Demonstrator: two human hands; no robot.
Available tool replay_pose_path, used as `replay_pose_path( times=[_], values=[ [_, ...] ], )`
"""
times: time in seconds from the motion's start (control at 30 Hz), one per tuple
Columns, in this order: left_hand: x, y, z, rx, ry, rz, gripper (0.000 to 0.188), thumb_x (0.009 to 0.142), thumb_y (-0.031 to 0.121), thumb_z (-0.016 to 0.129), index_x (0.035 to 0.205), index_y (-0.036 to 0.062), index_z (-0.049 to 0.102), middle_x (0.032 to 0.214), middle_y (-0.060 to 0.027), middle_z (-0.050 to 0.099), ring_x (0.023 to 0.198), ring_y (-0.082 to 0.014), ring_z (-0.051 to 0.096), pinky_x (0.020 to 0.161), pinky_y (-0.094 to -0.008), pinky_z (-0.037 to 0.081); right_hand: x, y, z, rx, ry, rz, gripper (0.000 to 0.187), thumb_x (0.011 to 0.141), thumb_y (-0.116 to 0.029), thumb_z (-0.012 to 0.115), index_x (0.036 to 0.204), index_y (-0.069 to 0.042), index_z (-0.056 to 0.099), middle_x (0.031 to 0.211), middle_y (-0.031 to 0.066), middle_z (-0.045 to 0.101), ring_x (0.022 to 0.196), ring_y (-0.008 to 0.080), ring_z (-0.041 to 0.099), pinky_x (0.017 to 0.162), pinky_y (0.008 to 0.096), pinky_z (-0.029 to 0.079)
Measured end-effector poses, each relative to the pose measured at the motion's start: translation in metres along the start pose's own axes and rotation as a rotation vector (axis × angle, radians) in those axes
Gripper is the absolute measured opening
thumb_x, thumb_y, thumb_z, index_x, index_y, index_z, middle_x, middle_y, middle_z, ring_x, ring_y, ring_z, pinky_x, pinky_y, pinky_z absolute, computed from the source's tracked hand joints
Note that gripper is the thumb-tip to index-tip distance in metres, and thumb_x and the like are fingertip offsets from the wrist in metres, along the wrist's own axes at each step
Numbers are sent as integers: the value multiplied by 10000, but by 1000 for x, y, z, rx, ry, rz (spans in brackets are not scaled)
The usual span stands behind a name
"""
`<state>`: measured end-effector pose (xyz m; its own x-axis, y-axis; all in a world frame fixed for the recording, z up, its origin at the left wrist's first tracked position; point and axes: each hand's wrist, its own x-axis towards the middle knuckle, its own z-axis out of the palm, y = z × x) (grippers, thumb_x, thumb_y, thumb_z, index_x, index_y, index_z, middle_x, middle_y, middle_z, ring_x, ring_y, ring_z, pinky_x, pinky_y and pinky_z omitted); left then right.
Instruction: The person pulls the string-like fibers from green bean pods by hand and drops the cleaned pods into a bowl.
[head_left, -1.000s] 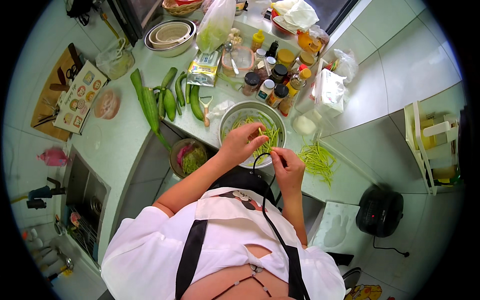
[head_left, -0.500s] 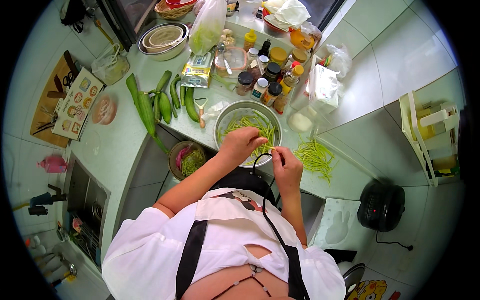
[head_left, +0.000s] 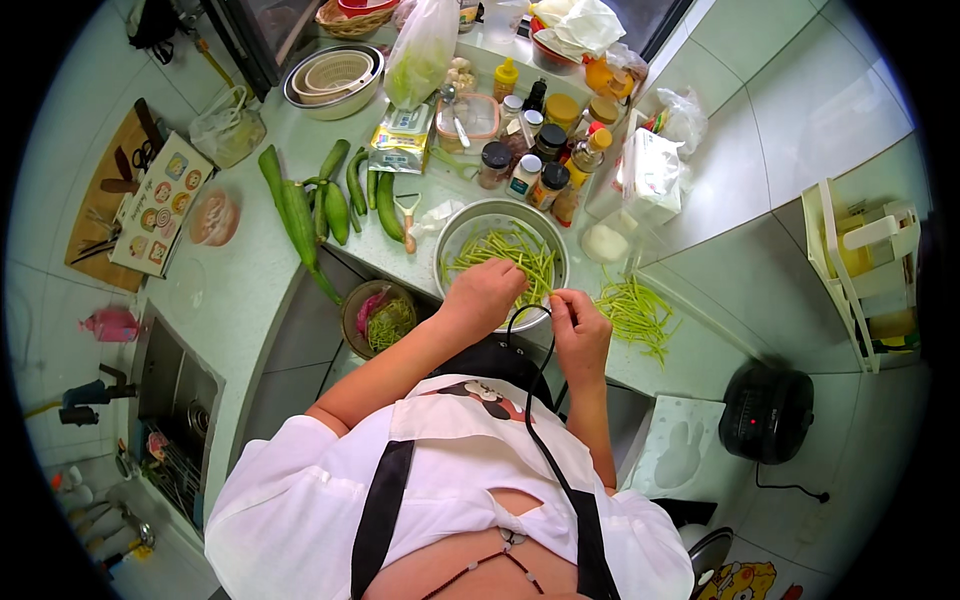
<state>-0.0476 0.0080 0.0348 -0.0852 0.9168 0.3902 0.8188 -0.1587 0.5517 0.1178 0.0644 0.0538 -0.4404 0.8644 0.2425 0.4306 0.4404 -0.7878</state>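
Observation:
A round metal bowl stands at the counter's front edge, with thin green stems piled inside it. Over its near side, my left hand is closed with fingers curled down; what they hold, if anything, is hidden. Just right of the bowl's near rim, my right hand pinches thumb against fingers; anything between them is too small to name. More loose green stems lie on the counter to the right. Below my left forearm's far side, a container holds green trimmings and something pink.
Behind the bowl stand several seasoning jars. A peeler, long green gourds and several smaller green vegetables lie to the left. A black cord hangs before me. The sink is far left, a black cooker right.
My hands have moved slightly apart. A thin stem stretched between them earlier and no longer shows there. The whole view has shifted a little.

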Motion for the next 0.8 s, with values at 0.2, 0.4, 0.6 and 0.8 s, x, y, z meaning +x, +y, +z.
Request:
replay_pose_path(
  times=[0.2, 0.4, 0.6, 0.8],
  values=[
    [-9, -5, 1, 89, -6, 59, 111, 807, 143, 594, 805, 50, 535, 770, -84, 547, 777, -268, 565, 675, -379, 458, 2, 10, 4, 219, 9, 200, 112, 836, -137, 628, 889, -38, 624, 639, 106, 601, 534, 188, 569, 525, 287, 441],
    [-15, -8, -4, 147, 15, 15, 79, 798, 130, 583, 799, 59, 548, 769, -82, 550, 783, -260, 567, 683, -371, 455, 7, -8, 13, -29, -81, -98, 93, 806, -110, 642, 857, -34, 625, 774, 103, 606, 612, 209, 594, 575, 310, 465],
    [-23, -8, -11, 209, -44, 19, 59, 757, 104, 550, 806, 72, 554, 788, -72, 556, 797, -247, 568, 695, -368, 448, 11, -10, 17, 45, -98, -51, 72, 796, -58, 639, 852, -15, 624, 782, 107, 583, 614, 198, 601, 566, 291, 466],
    [-29, -10, -6, 245, -163, 11, 73, 758, 115, 543, 818, 88, 575, 807, -58, 569, 815, -244, 573, 705, -373, 447, 12, -1, 31, 354, -24, 122, 80, 851, -75, 620, 878, 0, 615, 748, 59, 603, 587, 118, 589, 540, 228, 463]
  ],
)
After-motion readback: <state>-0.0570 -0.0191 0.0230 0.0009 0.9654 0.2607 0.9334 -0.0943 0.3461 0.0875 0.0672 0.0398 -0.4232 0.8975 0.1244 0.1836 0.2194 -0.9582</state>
